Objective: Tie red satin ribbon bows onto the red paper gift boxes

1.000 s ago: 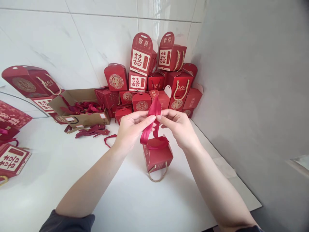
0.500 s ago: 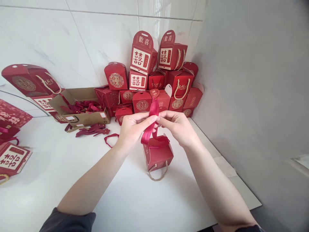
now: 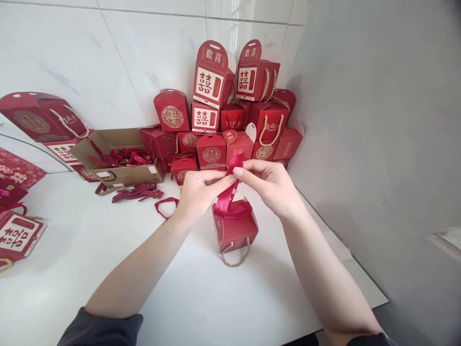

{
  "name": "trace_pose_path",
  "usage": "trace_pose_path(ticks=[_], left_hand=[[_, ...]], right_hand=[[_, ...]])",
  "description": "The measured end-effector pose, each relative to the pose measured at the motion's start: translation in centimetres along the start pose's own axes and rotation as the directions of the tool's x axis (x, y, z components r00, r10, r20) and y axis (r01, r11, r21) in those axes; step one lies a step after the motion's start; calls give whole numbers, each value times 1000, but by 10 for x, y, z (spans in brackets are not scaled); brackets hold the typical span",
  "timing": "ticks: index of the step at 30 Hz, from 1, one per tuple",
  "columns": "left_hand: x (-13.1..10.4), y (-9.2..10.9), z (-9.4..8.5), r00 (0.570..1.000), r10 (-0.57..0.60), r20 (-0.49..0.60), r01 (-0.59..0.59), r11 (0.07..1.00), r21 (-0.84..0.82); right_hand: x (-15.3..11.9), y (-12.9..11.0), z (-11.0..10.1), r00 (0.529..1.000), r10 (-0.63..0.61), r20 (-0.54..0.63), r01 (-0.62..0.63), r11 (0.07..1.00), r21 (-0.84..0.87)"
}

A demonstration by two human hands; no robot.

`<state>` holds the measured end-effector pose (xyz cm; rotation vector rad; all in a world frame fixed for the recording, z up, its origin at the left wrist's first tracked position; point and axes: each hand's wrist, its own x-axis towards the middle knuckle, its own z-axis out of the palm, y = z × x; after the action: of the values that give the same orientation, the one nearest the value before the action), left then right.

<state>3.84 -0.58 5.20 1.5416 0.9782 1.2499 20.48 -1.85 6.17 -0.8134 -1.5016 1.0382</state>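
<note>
A dark pink ribbon (image 3: 225, 199) rises from the top of a small red box (image 3: 238, 231), which stands on the white table with its rope handle hanging toward me. My left hand (image 3: 201, 192) pinches the ribbon between thumb and fingers above the box. From the right, my right hand (image 3: 268, 185) pinches the same ribbon higher up, thumb and fingertips close to the left ones. The fingertips partly cover the ribbon where the hands meet.
Stacked red gift boxes (image 3: 212, 153) line the tiled wall. A cardboard box (image 3: 144, 176) holds ribbons at the back left, with loose ribbons (image 3: 139, 192) before it. More red boxes (image 3: 21, 233) stand far left. A grey wall (image 3: 378, 120) borders the right.
My right hand has shifted slightly up and right along the ribbon, whose upper end is now folded lower. The small box stays in place.
</note>
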Motion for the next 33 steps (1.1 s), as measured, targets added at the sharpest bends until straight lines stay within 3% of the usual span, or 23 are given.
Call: trace_pose_path(ticks=[4,9,17,20,22,23,25,28,30,33], left_hand=[[0,3,1,996,-73,54,75,996,-39],[-1,4,0,988,-117,102,119,993,-17],[2,-7,-3,996,-25,90,19,997,68],[5,-6,-7,983,41,180,-59,994,95],[8,-5,-12,931,96,352,-110,994,20],[10,-4,-14,880,125,458,-122,992,-38],[15,-6,-19,741,145,656,-100,989,-106],[22,-14,-23,538,55,841,-80,997,-14],[25,-20,-23,471,-6,882,-133,988,77],[28,-28,-23,461,-19,887,-200,972,124]], right_hand=[[0,-1,-4,1000,-4,2,4,998,-62],[0,-2,-5,1000,-5,14,6,1000,-23],[0,0,-3,1000,-4,0,4,992,-128],[-2,-3,-3,998,-51,-44,44,989,-140],[-5,-9,-4,991,-89,-98,78,990,-115],[-7,-13,-4,985,-112,-132,99,990,-100],[-11,-21,-7,969,-151,-198,135,987,-88],[-15,-30,-13,941,-202,-271,175,977,-119],[-16,-32,-17,925,-240,-295,208,969,-136],[-16,-31,-22,909,-280,-308,244,958,-151]])
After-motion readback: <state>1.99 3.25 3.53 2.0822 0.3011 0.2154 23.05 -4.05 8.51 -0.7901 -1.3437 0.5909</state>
